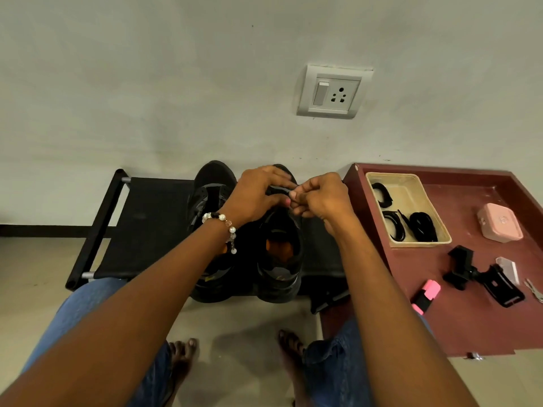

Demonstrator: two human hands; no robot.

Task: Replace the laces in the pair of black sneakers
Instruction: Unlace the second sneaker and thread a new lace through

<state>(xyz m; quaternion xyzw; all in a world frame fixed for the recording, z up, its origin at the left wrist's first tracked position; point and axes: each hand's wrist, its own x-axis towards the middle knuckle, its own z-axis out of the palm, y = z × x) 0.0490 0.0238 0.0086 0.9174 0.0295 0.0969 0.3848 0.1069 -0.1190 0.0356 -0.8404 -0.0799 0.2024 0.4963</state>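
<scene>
Both hands on the right sneaker's lacing, seated at a low black bench against the wall.

Nearest: knees in jeans and bare feet on pale tiled floor, open floor between feet and bench (141, 230) front rail. Two black sneakers (279, 254) sit side by side mid-bench, heels at front edge, toes at the wall. Left hand (254, 198) grip curled over the right shoe's tongue area; right hand (318, 198) grip pinching a black lace (280, 188), fingertips nearly meeting the left's. Bench fabric bare to the left. Maroon table (458, 318) butts the right side, holding a beige tray (411, 201) of coiled black laces (423, 226). Wall behind carries a switch socket (333, 92).
</scene>
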